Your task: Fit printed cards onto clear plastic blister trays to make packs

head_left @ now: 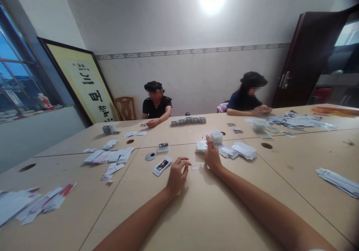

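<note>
My left hand (178, 172) hovers over the table with its fingers curved and apart, nothing between them. Just left of it lies a small stack of white cards with a dark printed card (162, 165) on top. My right hand (212, 154) reaches to the clear plastic cases, its fingers raised beside a stack of them (216, 136) and close to a lower pile (201, 146); whether it grips one is hidden. A small red-edged paper (195, 167) lies between my hands. Behind my left hand sits a clear case with a dark card (163, 147).
White cards (244, 150) lie right of my right hand. Paper piles (109, 156) spread at the left, more papers (338, 181) at the right. A grey disc (150, 156) is beside the case. Two people (157, 105) (246, 95) sit across the table behind a row of cases (188, 121).
</note>
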### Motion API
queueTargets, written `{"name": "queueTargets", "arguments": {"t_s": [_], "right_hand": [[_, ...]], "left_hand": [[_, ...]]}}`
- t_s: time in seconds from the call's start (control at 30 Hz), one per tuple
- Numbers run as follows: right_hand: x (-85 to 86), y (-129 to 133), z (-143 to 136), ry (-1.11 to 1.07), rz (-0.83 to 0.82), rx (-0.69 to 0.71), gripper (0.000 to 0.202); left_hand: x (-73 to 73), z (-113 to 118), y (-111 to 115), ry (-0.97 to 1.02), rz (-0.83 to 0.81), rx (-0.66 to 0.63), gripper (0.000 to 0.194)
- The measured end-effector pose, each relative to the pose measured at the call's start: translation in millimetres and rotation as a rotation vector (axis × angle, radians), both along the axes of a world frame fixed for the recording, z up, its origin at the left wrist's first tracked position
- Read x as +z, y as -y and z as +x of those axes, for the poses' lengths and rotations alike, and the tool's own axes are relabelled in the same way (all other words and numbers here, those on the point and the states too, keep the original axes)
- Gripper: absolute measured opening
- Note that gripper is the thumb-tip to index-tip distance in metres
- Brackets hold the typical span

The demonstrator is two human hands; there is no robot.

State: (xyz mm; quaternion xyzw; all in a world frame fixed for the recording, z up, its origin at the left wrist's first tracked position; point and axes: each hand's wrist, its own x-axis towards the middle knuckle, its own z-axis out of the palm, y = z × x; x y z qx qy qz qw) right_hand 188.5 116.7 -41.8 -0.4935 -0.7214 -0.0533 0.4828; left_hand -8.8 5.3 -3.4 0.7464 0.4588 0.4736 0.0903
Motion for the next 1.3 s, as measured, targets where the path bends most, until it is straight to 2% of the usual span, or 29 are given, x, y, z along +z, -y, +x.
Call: {"name": "queueTargets", "arguments": {"t_s": [0.37,0.83,0.97,1.13,1.3], "right_hand": [[-2.2,-2,0,-0.089,-0.007,0.051,0.093],[6.3,8,-1,-0.242,0.085,0.242,0.069],[9.5,18,-7,-0.259,0.102,0.300,0.066],[12.4,40,-21,-0.259,0.125,0.361,0.071],[13.4,57,-32,-0.186,0.146,0.458,0.075]], "left_hand": [[0.4,0,1,-0.008,0.000,0.000,0.026],[-1.4,0,0,-0.003,-0.019,-0.014,0.025],[-1.9,1,0,0.002,-0.051,-0.013,0.025],[-2.8,1,-2,0.063,-0.091,0.035,0.030],[-3.8,-2,-6,0.152,-0.167,0.028,0.017]]}}
